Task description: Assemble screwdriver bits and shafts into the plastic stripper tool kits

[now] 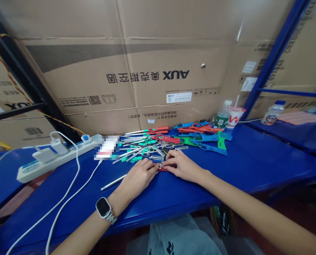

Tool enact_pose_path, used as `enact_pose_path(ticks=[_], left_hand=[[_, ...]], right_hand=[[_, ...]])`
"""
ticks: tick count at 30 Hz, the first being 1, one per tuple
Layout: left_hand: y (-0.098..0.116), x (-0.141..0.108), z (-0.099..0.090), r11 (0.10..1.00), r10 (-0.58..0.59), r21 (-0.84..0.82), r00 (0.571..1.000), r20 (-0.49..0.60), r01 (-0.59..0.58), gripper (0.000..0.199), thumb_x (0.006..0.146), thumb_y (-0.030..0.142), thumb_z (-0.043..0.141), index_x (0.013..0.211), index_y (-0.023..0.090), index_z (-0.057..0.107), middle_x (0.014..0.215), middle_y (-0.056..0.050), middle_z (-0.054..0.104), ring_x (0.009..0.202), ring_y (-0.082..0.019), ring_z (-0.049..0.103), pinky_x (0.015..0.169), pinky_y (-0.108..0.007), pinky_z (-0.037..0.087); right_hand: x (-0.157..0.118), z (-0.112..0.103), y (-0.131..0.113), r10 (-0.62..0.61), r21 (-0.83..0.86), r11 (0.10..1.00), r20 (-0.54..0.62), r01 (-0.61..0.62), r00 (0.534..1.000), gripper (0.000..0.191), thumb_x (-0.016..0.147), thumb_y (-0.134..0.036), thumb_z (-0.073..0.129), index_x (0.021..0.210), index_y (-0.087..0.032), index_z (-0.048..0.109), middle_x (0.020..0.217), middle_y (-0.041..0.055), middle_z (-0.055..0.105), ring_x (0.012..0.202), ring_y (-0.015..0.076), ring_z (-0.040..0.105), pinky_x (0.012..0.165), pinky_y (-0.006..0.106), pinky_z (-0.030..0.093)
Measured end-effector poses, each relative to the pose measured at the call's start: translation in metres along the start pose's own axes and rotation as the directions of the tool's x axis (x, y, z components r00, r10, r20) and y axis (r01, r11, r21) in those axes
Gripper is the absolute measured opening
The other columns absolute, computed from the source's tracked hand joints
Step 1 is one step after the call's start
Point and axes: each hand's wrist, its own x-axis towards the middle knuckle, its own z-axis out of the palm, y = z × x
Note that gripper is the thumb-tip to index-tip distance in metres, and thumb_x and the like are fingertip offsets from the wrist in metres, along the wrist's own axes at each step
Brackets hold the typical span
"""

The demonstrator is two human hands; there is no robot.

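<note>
My left hand [141, 173], with a watch [103, 207] on its wrist, is closed on the near end of a red lighter handle [162, 169] low over the blue table. A silver metal tube [113, 182] sticks out to the left from under this hand. My right hand [185, 165] pinches the other end of the handle; its fingertips hide the small parts there. Just beyond the right fingers is a black and yellow tool handle [165, 150]; I cannot tell whether they touch it. Behind lies a pile of metal lighter tubes [133, 150] with green ends.
Blue, green and red plastic lighter casings [200, 136] lie at the back. A bottle [222, 115] and a paper cup [235, 117] stand behind them. Left are a power strip [59, 157], white cables [77, 177] and a blurred-out object [106, 147]. Cardboard [147, 53] backs the blue table [248, 163].
</note>
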Motion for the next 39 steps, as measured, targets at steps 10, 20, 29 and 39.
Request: enact_pose_path(ticks=[10,20,29,39], left_hand=[[-0.007,0.005,0.001,0.998,0.061,-0.018,0.998,-0.012,-0.061,0.033,0.108,0.025,0.041,0.097,0.014,0.070,0.088,-0.007,0.062,0.080,-0.021,0.054,0.071,-0.034,0.047],[-0.006,0.004,0.000,0.999,0.008,-0.035,0.999,-0.051,-0.010,0.032,0.107,0.023,0.042,0.097,0.016,0.072,0.088,-0.007,0.058,0.079,-0.021,0.051,0.067,-0.033,0.044],[-0.013,0.005,0.003,0.996,-0.012,-0.091,0.996,-0.087,0.004,0.024,0.101,0.025,0.056,0.122,0.018,0.065,0.111,-0.010,0.062,0.100,-0.027,0.057,0.083,-0.043,0.053],[-0.016,0.016,0.009,0.922,-0.140,-0.359,0.989,0.038,0.144,0.018,0.098,0.027,0.061,0.112,0.018,0.068,0.106,-0.008,0.065,0.099,-0.024,0.064,0.090,-0.041,0.056]], right_hand=[[0.004,-0.001,-0.001,-0.020,-0.078,0.997,0.028,0.022,0.999,0.017,0.096,-0.027,0.066,0.106,-0.022,0.079,0.101,0.0073,0.066,0.096,0.0209,0.059,0.088,0.039,0.042],[-0.005,-0.004,-0.020,-0.081,-0.349,0.933,0.035,0.088,0.996,0.028,0.104,-0.026,0.048,0.111,-0.018,0.074,0.111,0.0099,0.068,0.103,0.0238,0.058,0.092,0.042,0.040],[-0.013,0.002,-0.019,-0.082,-0.485,0.868,0.061,0.101,0.995,0.035,0.105,-0.027,0.046,0.133,-0.017,0.063,0.123,0.0139,0.068,0.114,0.0291,0.055,0.092,0.045,0.041],[-0.014,-0.002,-0.015,-0.063,-0.468,0.879,0.067,0.087,0.996,0.039,0.104,-0.025,0.046,0.141,-0.018,0.058,0.122,0.0151,0.066,0.114,0.0287,0.057,0.093,0.045,0.043]])
